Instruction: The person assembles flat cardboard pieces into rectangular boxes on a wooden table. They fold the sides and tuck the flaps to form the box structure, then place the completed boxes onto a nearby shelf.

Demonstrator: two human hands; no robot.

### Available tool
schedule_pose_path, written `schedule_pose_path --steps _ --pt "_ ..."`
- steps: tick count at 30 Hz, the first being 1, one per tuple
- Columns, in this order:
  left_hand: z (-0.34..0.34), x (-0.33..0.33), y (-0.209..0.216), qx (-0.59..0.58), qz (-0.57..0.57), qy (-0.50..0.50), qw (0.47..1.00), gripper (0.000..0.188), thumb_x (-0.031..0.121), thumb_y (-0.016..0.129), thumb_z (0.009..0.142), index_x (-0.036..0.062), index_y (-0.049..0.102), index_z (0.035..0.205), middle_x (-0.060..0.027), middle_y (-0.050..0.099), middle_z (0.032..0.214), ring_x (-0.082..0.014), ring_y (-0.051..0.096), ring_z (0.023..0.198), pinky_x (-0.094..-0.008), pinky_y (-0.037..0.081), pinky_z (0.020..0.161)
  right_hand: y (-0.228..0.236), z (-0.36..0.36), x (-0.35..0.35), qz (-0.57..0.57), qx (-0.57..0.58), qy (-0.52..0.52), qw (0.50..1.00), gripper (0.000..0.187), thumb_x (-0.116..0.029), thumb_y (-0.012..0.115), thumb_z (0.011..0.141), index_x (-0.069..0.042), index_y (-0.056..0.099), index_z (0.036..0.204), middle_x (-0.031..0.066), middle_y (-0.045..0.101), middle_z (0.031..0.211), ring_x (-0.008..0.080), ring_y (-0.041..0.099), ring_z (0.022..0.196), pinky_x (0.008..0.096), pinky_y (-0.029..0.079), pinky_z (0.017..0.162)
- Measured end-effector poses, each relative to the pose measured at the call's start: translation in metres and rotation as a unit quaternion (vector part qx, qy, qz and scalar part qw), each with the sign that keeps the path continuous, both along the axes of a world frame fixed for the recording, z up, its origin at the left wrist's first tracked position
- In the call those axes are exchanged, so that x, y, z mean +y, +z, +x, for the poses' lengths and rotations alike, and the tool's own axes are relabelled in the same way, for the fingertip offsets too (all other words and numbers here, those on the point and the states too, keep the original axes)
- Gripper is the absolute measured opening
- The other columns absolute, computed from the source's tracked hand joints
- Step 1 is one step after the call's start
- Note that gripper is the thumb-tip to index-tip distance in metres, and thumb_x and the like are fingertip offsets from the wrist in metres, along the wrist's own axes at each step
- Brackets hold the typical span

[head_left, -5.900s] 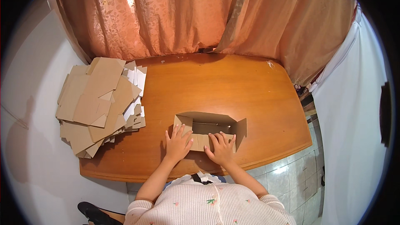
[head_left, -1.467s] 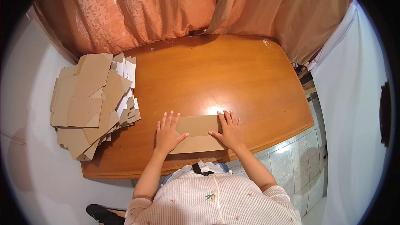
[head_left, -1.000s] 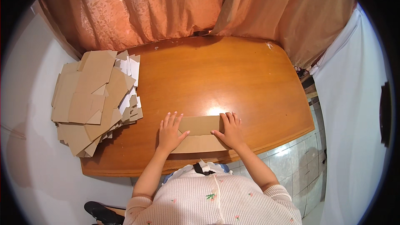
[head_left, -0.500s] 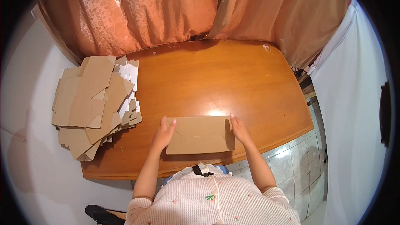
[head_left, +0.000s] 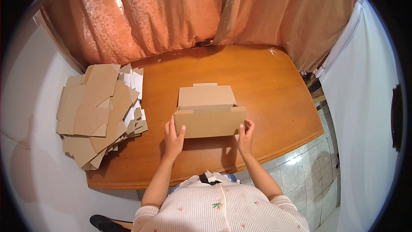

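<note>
A brown cardboard box (head_left: 210, 123) is between my two hands, its long front wall facing me. At the back its lid (head_left: 207, 96) is folded out away from me, with a narrow tab on the far edge. Small flaps show at the box's upper corners. My left hand (head_left: 174, 141) grips the left end, thumb on the front wall. Around the lower right corner are the fingers of my right hand (head_left: 245, 139), its thumb also in front. Most of the inside of the box is hidden from view.
A tall, uneven pile of flat cardboard blanks (head_left: 92, 111), some with white sides, lies at the left of the wooden table (head_left: 266, 94). Orange curtains (head_left: 171, 13) hang behind the table, and a white cloth (head_left: 360, 81) hangs at the right.
The box has tipped and moved slightly away from me. Its broad creased face is no longer toward me; the front wall and the folded-out lid now show. Both hands stayed on it.
</note>
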State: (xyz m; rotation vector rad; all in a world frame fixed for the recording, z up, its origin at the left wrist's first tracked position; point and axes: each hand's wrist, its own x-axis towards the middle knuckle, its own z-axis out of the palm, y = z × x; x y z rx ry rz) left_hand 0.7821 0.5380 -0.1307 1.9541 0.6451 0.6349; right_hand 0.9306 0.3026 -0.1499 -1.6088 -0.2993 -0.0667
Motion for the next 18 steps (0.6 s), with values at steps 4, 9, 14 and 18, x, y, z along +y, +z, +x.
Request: schedule_pose_path --steps 4,9,14,18 --pt "-0.015 -0.015 -0.015 0.017 0.008 0.022 1.000 0.062 0.032 0.050 0.096 -0.0008 0.030 0.144 -0.0240 0.039 0.136 -0.0386 0.040 0.125 -0.0458 0.031 0.107 -0.010 -0.022 -0.008 0.002 0.048 -0.037 0.998 0.036 -0.020 0.043 0.100 0.000 0.039 0.130 0.0172 0.046 0.123 0.0247 0.045 0.118 0.0365 0.033 0.104" --pt "-0.045 -0.024 -0.046 0.001 -0.130 -0.023 0.991 0.055 0.030 0.042 0.100 0.0004 0.032 0.144 -0.0217 0.040 0.141 -0.0338 0.038 0.132 -0.0403 0.029 0.110 -0.040 -0.035 -0.032 -0.088 0.084 -0.024 0.992 0.045 -0.031 0.032 0.104 0.003 0.046 0.129 0.0153 0.050 0.128 0.0241 0.045 0.121 0.0338 0.032 0.105" --pt "-0.060 -0.012 -0.067 0.031 -0.217 -0.059 0.974 0.052 0.025 0.043 0.099 -0.0005 0.034 0.144 -0.0201 0.043 0.143 -0.0288 0.040 0.134 -0.0356 0.030 0.110 -0.046 -0.033 -0.047 -0.049 0.179 0.075 0.980 0.041 -0.024 0.041 0.100 0.004 0.049 0.130 0.0126 0.057 0.122 0.0199 0.050 0.113 0.0308 0.036 0.100" --pt "-0.054 -0.005 -0.056 -0.010 -0.156 -0.064 0.986 0.054 0.016 0.050 0.093 0.0042 0.036 0.144 -0.0183 0.042 0.145 -0.0294 0.042 0.133 -0.0365 0.032 0.109 -0.030 -0.022 -0.052 -0.148 0.157 0.128 0.968 0.035 -0.012 0.047 0.095 0.004 0.052 0.125 0.0093 0.062 0.112 0.0178 0.055 0.104 0.0297 0.041 0.094"
